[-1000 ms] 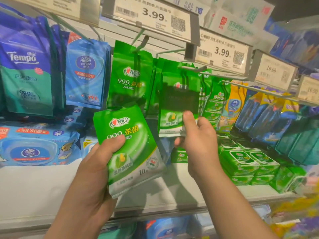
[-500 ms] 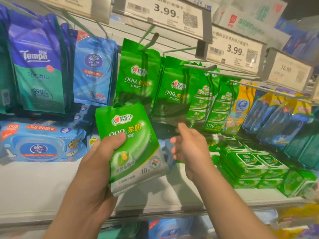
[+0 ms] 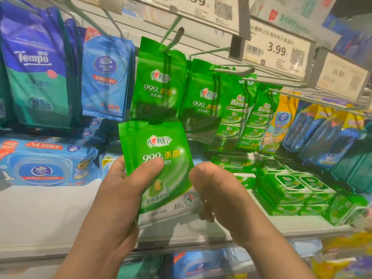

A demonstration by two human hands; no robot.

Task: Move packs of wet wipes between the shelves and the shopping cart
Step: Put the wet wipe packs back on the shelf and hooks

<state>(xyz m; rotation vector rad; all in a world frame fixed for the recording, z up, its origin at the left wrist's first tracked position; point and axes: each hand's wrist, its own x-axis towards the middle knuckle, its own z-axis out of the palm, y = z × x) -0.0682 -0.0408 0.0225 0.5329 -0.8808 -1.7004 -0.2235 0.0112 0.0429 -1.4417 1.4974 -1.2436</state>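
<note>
Your left hand [image 3: 120,190] grips the green wipes pack [image 3: 159,166], thumb across its front; your right hand [image 3: 217,190] curls at its edge, grip unclear.
Likely light, soft, slick film: pinch near its top hang-hole beneath the peg [image 3: 175,40].

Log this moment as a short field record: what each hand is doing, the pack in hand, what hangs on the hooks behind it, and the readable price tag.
left hand: grips the green wipes pack, thumb across its front
right hand: beside the pack's right edge, fingers curled; contact cannot be told
held pack: upright, in front of the shelf
hooks behind: hanging green packs, blue Vinda pack, Tempo pack
price tag: 3.99
shelf board: white
</note>
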